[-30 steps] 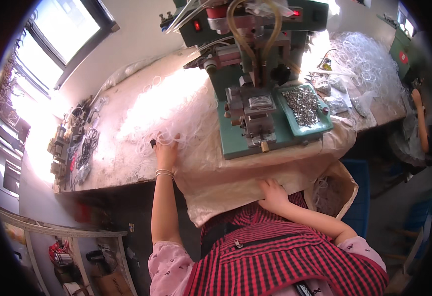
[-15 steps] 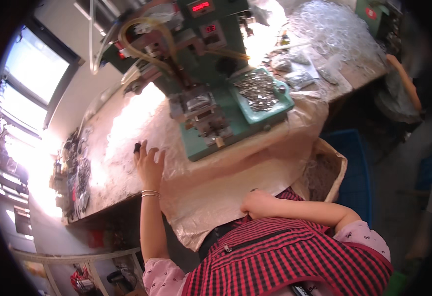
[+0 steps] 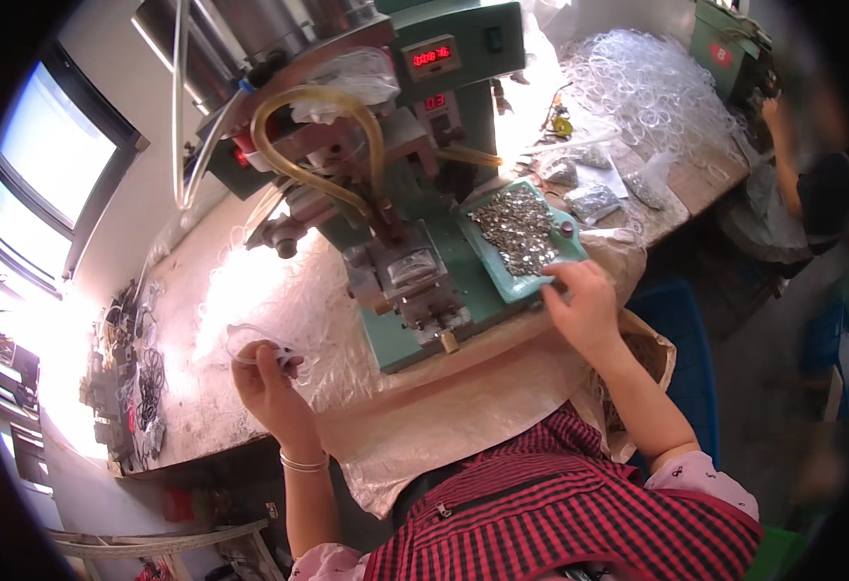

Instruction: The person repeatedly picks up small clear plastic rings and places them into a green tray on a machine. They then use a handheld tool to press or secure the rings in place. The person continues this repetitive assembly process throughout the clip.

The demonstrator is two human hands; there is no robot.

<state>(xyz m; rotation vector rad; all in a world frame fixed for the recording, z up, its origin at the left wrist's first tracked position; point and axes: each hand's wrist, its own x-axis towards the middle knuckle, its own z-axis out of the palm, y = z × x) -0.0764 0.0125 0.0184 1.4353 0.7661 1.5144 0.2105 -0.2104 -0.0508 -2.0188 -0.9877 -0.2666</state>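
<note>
My left hand (image 3: 267,380), fingers curled together, grips a thin translucent plastic loop (image 3: 242,331) above the left side of the table. At the near right corner of a teal tray (image 3: 504,290), my right hand (image 3: 581,302) has its thumb and forefinger apart, with nothing visible between them. Small shiny metal pieces (image 3: 519,232) are heaped in the tray. Between my hands stands a green bench press (image 3: 390,341), its metal fixture (image 3: 434,315) facing me with a small brass-coloured piece (image 3: 448,342) at the front.
Clear plastic loops (image 3: 647,82) form a large pile at the back right, near bags of small parts (image 3: 594,201). A yellowish tube (image 3: 293,97) curves over the press. Plastic sheeting (image 3: 473,397) drapes toward my lap. Another person's arm (image 3: 783,155) shows at far right, beyond a blue crate (image 3: 681,349).
My right hand has risen from my lap to the tray corner. The left hand, open before, now holds a translucent loop. The view has shifted, with the press appearing larger.
</note>
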